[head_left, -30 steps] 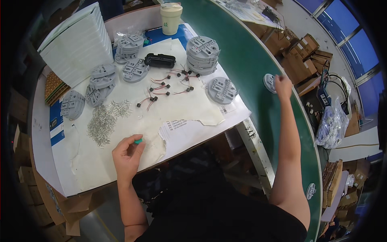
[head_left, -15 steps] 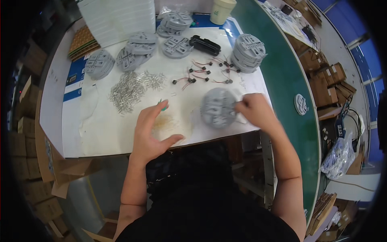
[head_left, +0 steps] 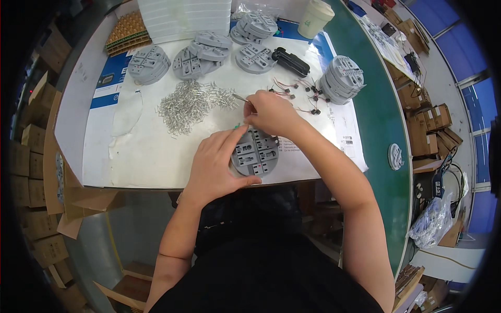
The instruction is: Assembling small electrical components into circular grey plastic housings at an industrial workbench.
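My left hand [head_left: 215,166] rests around the left side of a grey round plastic housing [head_left: 259,154], thumb at its near edge and fingers at its far left edge. The housing lies face up on the table, with slots and small metal parts showing. A bit of green shows by the index fingertip. Just beyond the housing, my right hand [head_left: 273,112] is closed on a slim metal tool, apparently tweezers [head_left: 239,97], its tip pointing left. That tip is close to a heap of small U-shaped metal pins [head_left: 183,108]. The fingers partly hide the tool.
Stacked grey housings [head_left: 342,81] stand right and along the back [head_left: 209,49]. Small black parts with red wires [head_left: 313,96] lie right of the pins, near a black plastic tray [head_left: 290,62]. A lidded cup [head_left: 316,19] and white foam block [head_left: 185,20] stand behind.
The grey housing has moved left and nearer my body, into my left hand's hold. My right hand has left it and moved left and away, now holding the tweezers.
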A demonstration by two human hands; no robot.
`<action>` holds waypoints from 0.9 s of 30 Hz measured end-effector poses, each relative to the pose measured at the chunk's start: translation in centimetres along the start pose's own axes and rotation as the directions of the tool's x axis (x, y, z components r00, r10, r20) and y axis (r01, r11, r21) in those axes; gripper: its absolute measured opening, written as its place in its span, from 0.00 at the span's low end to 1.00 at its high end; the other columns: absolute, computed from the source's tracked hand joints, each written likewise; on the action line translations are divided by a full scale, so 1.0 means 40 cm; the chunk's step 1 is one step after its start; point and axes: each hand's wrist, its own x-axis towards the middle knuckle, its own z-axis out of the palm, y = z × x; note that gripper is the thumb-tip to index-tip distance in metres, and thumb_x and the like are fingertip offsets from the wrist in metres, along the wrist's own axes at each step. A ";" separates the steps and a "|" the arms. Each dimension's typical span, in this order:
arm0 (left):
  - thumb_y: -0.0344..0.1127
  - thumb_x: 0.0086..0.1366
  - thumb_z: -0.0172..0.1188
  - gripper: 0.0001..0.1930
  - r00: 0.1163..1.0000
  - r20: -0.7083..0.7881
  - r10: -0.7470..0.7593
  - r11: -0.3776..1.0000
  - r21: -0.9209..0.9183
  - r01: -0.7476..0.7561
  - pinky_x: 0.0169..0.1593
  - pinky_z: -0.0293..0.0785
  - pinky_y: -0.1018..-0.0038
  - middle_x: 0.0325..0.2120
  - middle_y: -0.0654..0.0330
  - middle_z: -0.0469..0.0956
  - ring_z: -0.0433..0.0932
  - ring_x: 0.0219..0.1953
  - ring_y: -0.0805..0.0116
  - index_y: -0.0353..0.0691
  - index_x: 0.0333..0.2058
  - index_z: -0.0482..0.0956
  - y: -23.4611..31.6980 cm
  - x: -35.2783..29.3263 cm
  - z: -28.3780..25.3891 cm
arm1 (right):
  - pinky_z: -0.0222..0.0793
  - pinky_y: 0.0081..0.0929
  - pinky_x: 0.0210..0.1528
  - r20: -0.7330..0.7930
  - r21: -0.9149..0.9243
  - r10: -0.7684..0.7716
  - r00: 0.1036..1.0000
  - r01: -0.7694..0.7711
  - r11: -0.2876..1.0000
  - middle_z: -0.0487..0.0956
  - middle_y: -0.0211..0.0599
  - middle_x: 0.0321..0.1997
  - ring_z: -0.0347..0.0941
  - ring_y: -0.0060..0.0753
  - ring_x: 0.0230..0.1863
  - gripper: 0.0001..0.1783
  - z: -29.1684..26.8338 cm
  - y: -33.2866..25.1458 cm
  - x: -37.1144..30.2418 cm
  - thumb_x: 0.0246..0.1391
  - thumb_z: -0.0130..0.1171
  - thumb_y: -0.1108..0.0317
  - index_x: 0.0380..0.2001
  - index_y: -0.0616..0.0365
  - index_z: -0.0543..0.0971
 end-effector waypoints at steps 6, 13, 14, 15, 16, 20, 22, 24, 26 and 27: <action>0.42 0.41 0.84 0.50 0.999 0.020 0.033 0.996 -0.082 -0.031 0.61 0.74 0.59 0.55 0.53 0.79 0.77 0.57 0.51 0.40 0.65 0.73 -0.023 0.009 0.012 | 0.79 0.41 0.47 -0.065 -0.093 -0.024 0.998 0.018 0.996 0.84 0.44 0.43 0.83 0.50 0.41 0.12 0.021 -0.003 -0.018 0.55 0.70 0.62 0.37 0.58 0.84; 0.42 0.45 0.81 0.46 0.995 0.068 -0.077 0.967 -0.237 0.092 0.62 0.75 0.59 0.56 0.52 0.79 0.77 0.58 0.50 0.44 0.65 0.73 -0.027 0.003 0.001 | 0.74 0.32 0.40 -0.017 0.453 0.137 0.990 -0.115 0.884 0.82 0.39 0.31 0.77 0.32 0.33 0.11 -0.061 0.005 -0.118 0.57 0.70 0.69 0.36 0.65 0.79; 0.42 0.45 0.81 0.46 0.995 0.069 -0.076 0.967 -0.240 0.091 0.62 0.75 0.59 0.56 0.52 0.79 0.77 0.58 0.50 0.44 0.65 0.73 -0.027 0.002 0.003 | 0.74 0.32 0.40 -0.016 0.452 0.141 0.990 -0.118 0.884 0.82 0.39 0.31 0.77 0.32 0.33 0.11 -0.060 0.001 -0.122 0.57 0.70 0.69 0.36 0.65 0.79; 0.42 0.45 0.81 0.46 0.995 0.063 -0.076 0.968 -0.236 0.089 0.62 0.75 0.59 0.57 0.53 0.79 0.77 0.59 0.51 0.44 0.65 0.73 -0.028 0.001 0.005 | 0.74 0.31 0.40 -0.027 0.421 0.161 0.987 -0.135 0.897 0.81 0.38 0.31 0.77 0.31 0.33 0.12 -0.056 -0.008 -0.122 0.56 0.71 0.68 0.35 0.65 0.79; 0.43 0.45 0.81 0.46 0.995 0.057 -0.076 0.969 -0.232 0.087 0.62 0.75 0.59 0.57 0.53 0.79 0.77 0.59 0.51 0.44 0.65 0.73 -0.029 0.000 0.006 | 0.74 0.31 0.39 -0.039 0.390 0.180 0.983 -0.151 0.908 0.81 0.37 0.30 0.76 0.29 0.33 0.13 -0.051 -0.016 -0.120 0.56 0.71 0.68 0.35 0.66 0.79; 0.43 0.46 0.81 0.46 0.998 0.042 -0.057 0.972 -0.227 0.065 0.62 0.75 0.60 0.57 0.53 0.78 0.77 0.59 0.51 0.44 0.65 0.73 -0.026 0.002 0.008 | 0.76 0.35 0.40 -0.020 0.419 0.222 0.975 -0.194 0.887 0.83 0.41 0.31 0.80 0.36 0.35 0.16 -0.038 -0.011 -0.110 0.52 0.73 0.65 0.35 0.66 0.80; 0.43 0.46 0.81 0.46 0.998 0.037 -0.050 0.972 -0.227 0.057 0.62 0.75 0.60 0.57 0.53 0.78 0.77 0.59 0.51 0.45 0.65 0.73 -0.028 0.001 0.009 | 0.77 0.37 0.40 -0.001 0.447 0.232 0.973 -0.207 0.870 0.84 0.44 0.32 0.82 0.40 0.36 0.18 -0.034 -0.014 -0.106 0.51 0.74 0.63 0.35 0.67 0.80; 0.43 0.46 0.81 0.46 0.999 0.033 -0.043 0.976 -0.210 0.049 0.62 0.75 0.60 0.58 0.54 0.78 0.77 0.59 0.51 0.45 0.66 0.73 -0.031 -0.001 0.011 | 0.77 0.37 0.40 -0.046 0.380 0.224 0.974 -0.190 0.905 0.84 0.44 0.33 0.82 0.41 0.36 0.16 -0.031 -0.024 -0.105 0.52 0.73 0.64 0.36 0.65 0.81; 0.43 0.46 0.81 0.46 0.999 0.031 -0.040 0.978 -0.202 0.045 0.62 0.75 0.60 0.58 0.54 0.78 0.77 0.59 0.51 0.45 0.66 0.73 -0.033 0.000 0.011 | 0.77 0.37 0.40 -0.069 0.345 0.219 0.973 -0.183 0.921 0.84 0.44 0.33 0.82 0.42 0.36 0.14 -0.035 -0.029 -0.111 0.53 0.73 0.65 0.36 0.63 0.82; 0.43 0.47 0.81 0.46 0.999 0.034 -0.039 0.979 -0.199 0.045 0.62 0.75 0.60 0.58 0.54 0.78 0.77 0.59 0.51 0.45 0.66 0.73 -0.033 -0.002 0.005 | 0.76 0.35 0.38 -0.104 0.335 0.204 0.973 -0.159 0.929 0.83 0.43 0.33 0.81 0.41 0.34 0.14 -0.043 -0.031 -0.118 0.54 0.72 0.65 0.37 0.63 0.82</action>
